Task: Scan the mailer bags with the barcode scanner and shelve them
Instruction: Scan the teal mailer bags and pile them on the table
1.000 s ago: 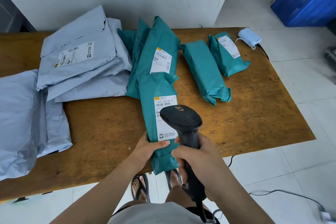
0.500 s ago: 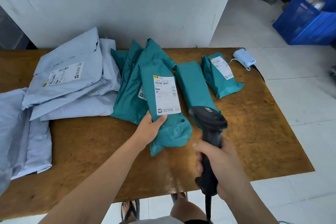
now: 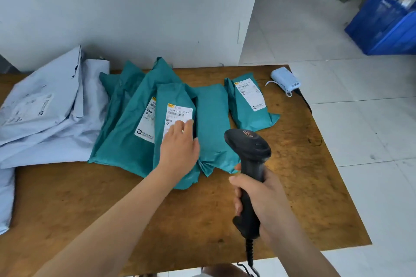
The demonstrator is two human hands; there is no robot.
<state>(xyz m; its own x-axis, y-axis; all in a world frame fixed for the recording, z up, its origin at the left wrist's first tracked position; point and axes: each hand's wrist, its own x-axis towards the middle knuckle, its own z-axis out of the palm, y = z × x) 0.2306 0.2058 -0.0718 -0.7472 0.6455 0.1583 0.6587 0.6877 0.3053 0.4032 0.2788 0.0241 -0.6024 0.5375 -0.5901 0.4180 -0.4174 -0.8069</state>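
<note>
On the wooden table [image 3: 292, 186], your left hand [image 3: 180, 148] lies flat, fingers extended, on the labelled teal mailer bag [image 3: 173, 141]; your right hand [image 3: 261, 195] grips the barcode scanner [image 3: 249, 153]. Uncover the barcode before aiming.

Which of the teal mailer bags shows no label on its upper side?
The teal bag lying between the one under the left hand and the small labelled bag at the right. Its visible face is plain teal; the other front bags show white labels.

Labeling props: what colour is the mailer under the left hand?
Teal mailer, white label; head view.
</note>
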